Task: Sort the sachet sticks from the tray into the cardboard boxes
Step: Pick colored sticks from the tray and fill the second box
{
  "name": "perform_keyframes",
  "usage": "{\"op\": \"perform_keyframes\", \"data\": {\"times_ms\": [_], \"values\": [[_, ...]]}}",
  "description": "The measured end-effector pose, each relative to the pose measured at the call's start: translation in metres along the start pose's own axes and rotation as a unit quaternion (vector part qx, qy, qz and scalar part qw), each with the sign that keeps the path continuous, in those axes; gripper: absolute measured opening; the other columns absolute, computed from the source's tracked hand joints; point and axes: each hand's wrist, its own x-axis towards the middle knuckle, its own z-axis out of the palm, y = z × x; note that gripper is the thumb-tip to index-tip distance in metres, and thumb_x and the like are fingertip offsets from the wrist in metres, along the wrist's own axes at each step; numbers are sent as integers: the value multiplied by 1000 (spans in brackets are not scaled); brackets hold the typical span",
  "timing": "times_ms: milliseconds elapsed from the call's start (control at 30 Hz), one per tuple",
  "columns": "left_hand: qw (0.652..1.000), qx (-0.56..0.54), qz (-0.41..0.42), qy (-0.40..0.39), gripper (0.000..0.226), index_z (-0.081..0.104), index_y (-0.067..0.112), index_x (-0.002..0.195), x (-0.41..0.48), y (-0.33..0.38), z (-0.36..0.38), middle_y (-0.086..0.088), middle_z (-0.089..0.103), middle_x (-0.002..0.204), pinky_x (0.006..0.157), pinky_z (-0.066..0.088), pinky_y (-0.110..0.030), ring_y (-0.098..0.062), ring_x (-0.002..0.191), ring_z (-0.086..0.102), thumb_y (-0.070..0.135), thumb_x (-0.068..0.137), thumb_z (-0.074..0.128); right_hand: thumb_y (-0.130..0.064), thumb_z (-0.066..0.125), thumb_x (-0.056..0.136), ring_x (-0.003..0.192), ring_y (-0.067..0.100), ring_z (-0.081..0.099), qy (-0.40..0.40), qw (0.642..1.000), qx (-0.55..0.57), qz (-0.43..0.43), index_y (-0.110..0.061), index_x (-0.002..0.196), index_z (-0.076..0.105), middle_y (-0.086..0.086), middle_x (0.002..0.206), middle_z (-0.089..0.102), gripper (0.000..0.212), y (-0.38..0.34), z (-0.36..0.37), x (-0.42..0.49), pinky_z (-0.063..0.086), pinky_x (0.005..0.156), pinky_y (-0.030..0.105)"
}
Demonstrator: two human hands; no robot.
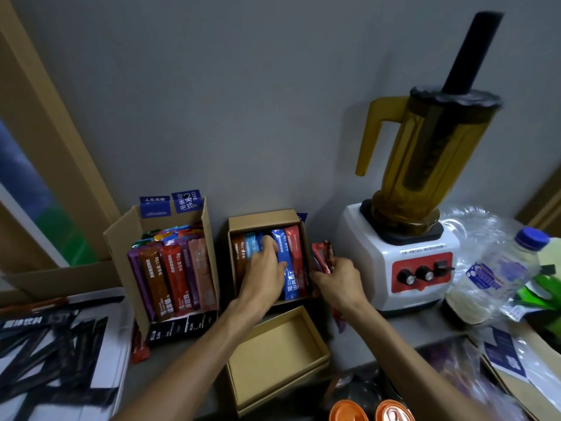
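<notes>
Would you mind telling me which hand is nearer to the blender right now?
Right. The right hand, holding red sachets, is just beside the blender. The left hand is farther off, inside the small box, gripping blue sachets.

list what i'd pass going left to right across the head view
white tray of black sachet sticks, tall open cardboard box, small cardboard box, red sachet sticks in right hand, white blender with amber jug, clear blue-capped bottle
</notes>
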Motion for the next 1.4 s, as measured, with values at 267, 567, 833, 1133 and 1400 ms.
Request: {"op": "perform_keyframes", "data": {"times_ms": [267,567,833,1133,1400], "values": [[953,246,177,-14,53,52,20,132,0,-20,-2,1,39,142,114,30,-33,-16,134,37,46,88,67,-17,67,93,71,10,72,-41,999,12,-4,-18,97,57,4,94,72,11,-1,-4,-1,50,49,13],[930,295,212,-62,78,35,16,149,3,-26,0,-2,25,160,122,11,-33,-17,149,20,51,87,65,-19,67,94,77,13,73,-50,999,19,3,-19,100,54,6,99,71,14,1,-3,2,54,53,16],[957,208,199,-27,64,44,20,143,-6,-23,-11,2,33,155,120,14,-32,-13,145,25,45,89,66,-30,67,94,68,12,72,-45,997,51,-20,-12,100,63,5,82,72,19,-5,-18,-11,60,65,29],[977,-170,122,-51,2,69,23,92,-14,37,-67,11,68,92,82,52,-22,-1,89,64,21,91,69,-16,67,93,63,20,67,-303,928,216,-21,-2,108,63,9,73,71,20,-46,-22,-48,58,61,28],[965,-205,97,-133,8,66,12,94,-19,31,-84,-2,71,95,85,55,-28,-14,94,67,17,89,71,-17,70,87,66,22,70,-312,906,286,5,-3,100,66,16,81,70,19,-41,-20,-54,60,62,28]]}}
